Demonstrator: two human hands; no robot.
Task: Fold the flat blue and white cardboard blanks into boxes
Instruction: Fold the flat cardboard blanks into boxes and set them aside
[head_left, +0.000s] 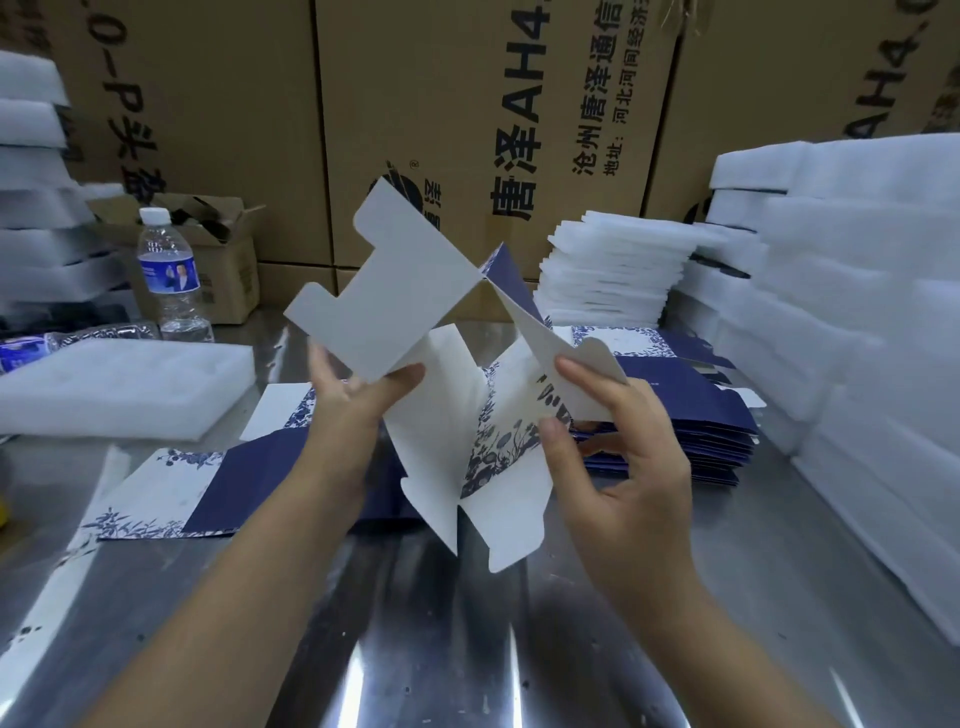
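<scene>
Foam tray (119, 387) far left, water bottle (171, 270) behind it. One flat blank (171, 483) lies on the steel table (467, 649). Left hand (358, 400) pinches a white flap of the half-opened blank (447, 395), held above the table at centre. Right hand (618, 447) pinches the opposite flap between thumb and forefinger. Stack of flat blanks (691, 415) just behind it; foam sheets (857, 312) far right.

Bench is a shiny steel top (467, 649). Water bottle (165, 270) stands at far left. Small open brown carton (223, 260) is just behind the bottle, white foam tray (119, 389) just in front of it. Flat blue-and-white blank (171, 483) lies nearer the camera than the bottle. Stack of blue blanks (685, 431) and foam sheet pile (613, 270) are well to the bottle's right. Plastic-wrapped item (31, 345) left of the bottle is too blurred to identify, possibly packaging.
</scene>
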